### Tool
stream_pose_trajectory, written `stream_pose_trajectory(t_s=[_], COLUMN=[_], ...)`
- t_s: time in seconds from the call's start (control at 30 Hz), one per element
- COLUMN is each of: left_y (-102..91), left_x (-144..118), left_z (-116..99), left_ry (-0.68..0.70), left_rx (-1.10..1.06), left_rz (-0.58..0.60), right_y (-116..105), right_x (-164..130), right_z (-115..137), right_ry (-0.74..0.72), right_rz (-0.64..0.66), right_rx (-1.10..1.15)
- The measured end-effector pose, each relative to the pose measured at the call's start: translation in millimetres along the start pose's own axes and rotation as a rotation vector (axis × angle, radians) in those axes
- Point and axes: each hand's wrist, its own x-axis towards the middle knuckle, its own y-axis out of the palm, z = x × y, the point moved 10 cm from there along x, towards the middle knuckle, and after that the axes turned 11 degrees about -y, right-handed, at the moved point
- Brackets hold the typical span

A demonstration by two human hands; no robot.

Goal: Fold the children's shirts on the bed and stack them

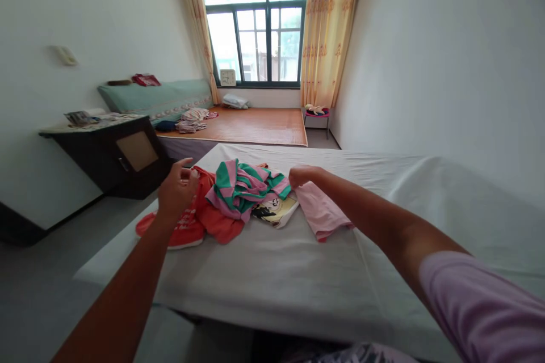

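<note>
Both hands reached the clothes heap: left hand [176, 190] half-open over the red printed garment [200, 218], right hand [301, 174] pinching the pink cloth [319, 212].

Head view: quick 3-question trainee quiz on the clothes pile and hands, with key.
1. True or false: the pink cloth lies under the right hand.
2. Which garment tops the pile? A) striped top B) red garment C) cartoon-print item
3. Which hand is nearest the red garment?

Key:
1. True; the fist looks closed at the cloth's edge, though its grip is unclear.
2. A
3. The left hand, fingers loosely curled above it, on the white sheet.
</note>
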Motion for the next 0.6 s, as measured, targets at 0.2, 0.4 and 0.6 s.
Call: stream_pose_trajectory(t_s=[0.2, 0.4, 0.6], left_y=[95.1, 141.7, 108.8], left_x=[-74.0, -68.8, 2.3], left_z=[-79.5, -43.8, 42.5], left_ry=[0.633, 0.533, -0.025], left_rx=[0.259, 0.496, 0.311], left_rz=[0.458, 0.529, 0.221], right_y=[46.9, 8.4, 32.9], right_x=[25.8, 23.5, 1.6], right_z=[58.7, 55.1, 51.9], right_ry=[-0.437, -0.229, -0.086], right_rz=[0.064, -0.11, 0.09], right_rx=[0.105, -0.091, -0.275])
